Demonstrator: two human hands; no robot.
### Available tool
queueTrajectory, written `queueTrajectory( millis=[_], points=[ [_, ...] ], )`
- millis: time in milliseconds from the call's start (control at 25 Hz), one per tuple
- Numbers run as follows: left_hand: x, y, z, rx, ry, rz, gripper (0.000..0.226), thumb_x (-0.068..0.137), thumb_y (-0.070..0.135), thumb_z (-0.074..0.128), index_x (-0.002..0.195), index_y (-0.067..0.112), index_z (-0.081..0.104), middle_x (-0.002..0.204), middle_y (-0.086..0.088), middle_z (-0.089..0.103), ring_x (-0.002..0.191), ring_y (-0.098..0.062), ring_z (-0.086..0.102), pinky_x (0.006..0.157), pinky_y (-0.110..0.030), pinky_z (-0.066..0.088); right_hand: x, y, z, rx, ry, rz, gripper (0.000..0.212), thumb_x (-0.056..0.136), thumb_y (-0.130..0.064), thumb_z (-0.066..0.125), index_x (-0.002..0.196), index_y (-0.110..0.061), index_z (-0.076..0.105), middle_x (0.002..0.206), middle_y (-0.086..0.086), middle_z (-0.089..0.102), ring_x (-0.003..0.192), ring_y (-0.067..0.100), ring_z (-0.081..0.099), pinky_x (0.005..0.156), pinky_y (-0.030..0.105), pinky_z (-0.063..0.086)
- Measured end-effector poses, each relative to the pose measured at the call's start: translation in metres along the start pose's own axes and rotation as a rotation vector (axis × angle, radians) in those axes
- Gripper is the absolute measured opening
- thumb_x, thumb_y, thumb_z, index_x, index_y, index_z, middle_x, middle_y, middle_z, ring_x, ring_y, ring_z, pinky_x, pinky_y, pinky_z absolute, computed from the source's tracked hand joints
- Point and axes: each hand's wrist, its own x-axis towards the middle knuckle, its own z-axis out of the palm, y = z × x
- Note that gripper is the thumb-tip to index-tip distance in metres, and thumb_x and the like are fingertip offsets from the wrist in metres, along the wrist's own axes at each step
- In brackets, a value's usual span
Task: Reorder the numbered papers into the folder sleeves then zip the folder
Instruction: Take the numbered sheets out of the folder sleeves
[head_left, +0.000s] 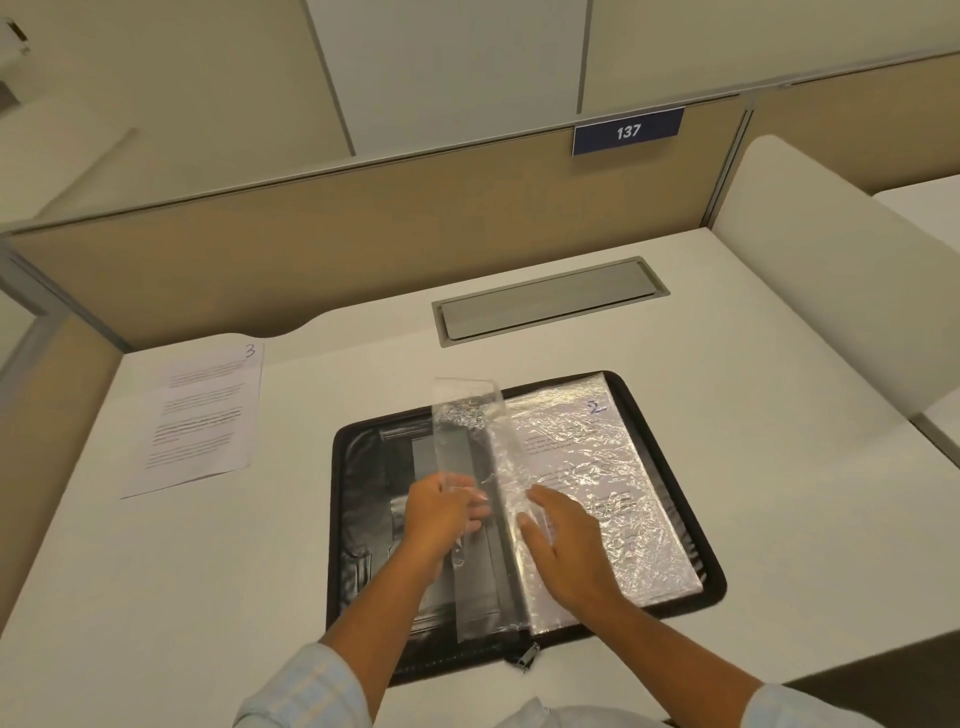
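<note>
Pale-blue cuffs are seen at the bottom edge, both forearms reaching over the white desk. A metal zip pull lies at the near rim of the black folder, which is spread open flat on the desk. A clear sleeve, raised upright by the spine, is pinched low down by the left hand. The right hand is laid with straight fingers, gripping nothing, on the crinkled sleeves stacked on the folder's right half. The paper marked 2 is seen inside the top sleeve there. The paper marked 3 lies loose on the desk, well apart to the folder's left. Farther back, a grey hatch is set into the desk, and a blue plate reading 137 is fixed to the partition.
</note>
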Motion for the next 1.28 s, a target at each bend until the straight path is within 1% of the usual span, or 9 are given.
queueTrajectory(
  millis=[120,280,400,520,640,760,920,1040,1280],
  points=[
    [0.009,-0.012,-0.029,0.006,0.088,-0.043,0.019,0.092,-0.003,0.068,0.106,0.01,0.068,0.095,-0.018,0.077,0.08,-0.029,0.079,0.073,-0.044,0.066,0.0,0.034,-0.001,-0.289,-0.052,-0.012,0.064,0.106,-0.057,0.029,0.156,-0.02,0.044,0.164,0.001,0.039,0.152,0.02,0.036,0.121,0.037,0.024],
    [0.021,-0.032,-0.076,0.235,0.223,-0.01,0.023,0.089,0.009,0.075,0.108,0.019,0.067,0.11,-0.008,0.07,0.087,-0.024,0.071,0.081,-0.045,0.063,-0.007,0.06,-0.005,-0.534,-0.131,-0.112,0.067,0.107,-0.055,0.026,0.157,-0.013,0.042,0.167,0.007,0.033,0.154,0.027,0.032,0.122,0.046,0.031],
    [0.024,-0.045,-0.107,0.251,0.259,-0.02,0.032,0.086,0.008,0.078,0.114,0.02,0.065,0.112,-0.006,0.07,0.08,-0.026,0.077,0.073,-0.048,0.066,-0.01,0.063,-0.005,-0.583,-0.144,-0.101,0.067,0.108,-0.055,0.024,0.159,-0.014,0.039,0.169,0.006,0.029,0.156,0.025,0.027,0.123,0.045,0.029],
    [0.027,-0.051,-0.126,0.271,0.302,-0.014,0.035,0.089,0.006,0.079,0.119,0.016,0.063,0.101,-0.013,0.074,0.066,-0.026,0.076,0.06,-0.04,0.065,-0.01,0.062,-0.006,-0.597,-0.161,-0.094,0.067,0.108,-0.056,0.026,0.16,-0.016,0.037,0.17,0.004,0.026,0.158,0.023,0.023,0.125,0.046,0.027],
    [0.031,-0.056,-0.136,0.292,0.327,-0.019,0.038,0.088,0.007,0.082,0.119,0.013,0.062,0.093,-0.014,0.075,0.062,-0.027,0.075,0.062,-0.044,0.066,-0.01,0.063,-0.009,-0.604,-0.169,-0.105,0.066,0.108,-0.055,0.028,0.158,-0.016,0.04,0.169,0.004,0.029,0.156,0.023,0.027,0.123,0.046,0.031],
    [0.024,-0.054,-0.128,0.543,0.359,0.102,0.043,0.091,0.007,0.074,0.13,0.013,0.058,0.105,-0.005,0.067,0.08,-0.023,0.069,0.07,-0.042,0.062,-0.008,0.062,-0.009,-0.605,-0.173,-0.098,0.063,0.106,-0.056,0.032,0.156,-0.018,0.043,0.168,0.003,0.033,0.155,0.023,0.031,0.12,0.047,0.034],
    [0.015,-0.041,-0.098,1.039,0.375,0.321,0.064,0.087,0.01,0.069,0.147,0.017,0.047,0.136,-0.009,0.054,0.118,-0.028,0.054,0.094,-0.043,0.054,0.0,0.061,-0.013,-0.577,-0.162,-0.088,0.058,0.104,-0.054,0.039,0.151,-0.021,0.047,0.163,0.003,0.038,0.149,0.024,0.038,0.115,0.048,0.036],
    [0.02,-0.028,-0.066,1.075,0.285,0.445,0.055,0.092,0.024,0.068,0.144,0.016,0.05,0.139,-0.005,0.055,0.127,-0.026,0.05,0.105,-0.041,0.047,0.011,0.063,-0.024,-0.569,-0.135,-0.056,0.056,0.104,-0.053,0.041,0.149,-0.021,0.048,0.162,0.003,0.039,0.147,0.025,0.04,0.111,0.051,0.038],
    [0.037,-0.009,0.015,1.12,0.009,0.641,0.064,0.099,0.049,0.059,0.152,0.02,0.039,0.156,0.0,0.041,0.148,-0.023,0.034,0.125,-0.045,0.024,0.039,0.078,-0.052,-0.598,-0.12,-0.018,0.06,0.104,-0.053,0.037,0.151,-0.017,0.048,0.163,0.006,0.039,0.147,0.026,0.04,0.114,0.051,0.038]
  ],
)
